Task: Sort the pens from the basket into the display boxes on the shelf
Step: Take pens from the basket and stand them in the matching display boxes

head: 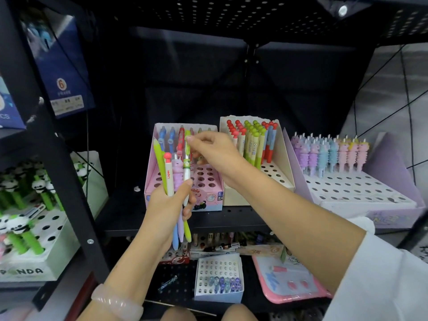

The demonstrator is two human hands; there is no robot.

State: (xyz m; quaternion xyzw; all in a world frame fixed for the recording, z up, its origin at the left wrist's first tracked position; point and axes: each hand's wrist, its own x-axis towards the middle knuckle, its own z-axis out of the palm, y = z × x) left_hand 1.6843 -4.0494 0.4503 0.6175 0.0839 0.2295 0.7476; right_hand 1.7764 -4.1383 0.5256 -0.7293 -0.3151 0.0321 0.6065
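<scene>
Here the left hand (170, 200) grips a bunch of pens (176, 179) standing nearly upright, tips down, just in front of the pink display box (183, 181) on the shelf (231, 218). The right hand (210, 154), nearer the boxes, pinches the top of a green-topped pen (187, 158) in the bunch; I'd guess it lifts straight up next. One white pen reads "Lopec"; a box at left reads "PANDA" (22, 272). No basket is visible.

Pink bracelet (117, 303), pink tray (291, 283) on the lower shelf — blue bag (62, 72) hangs upper left.
</scene>
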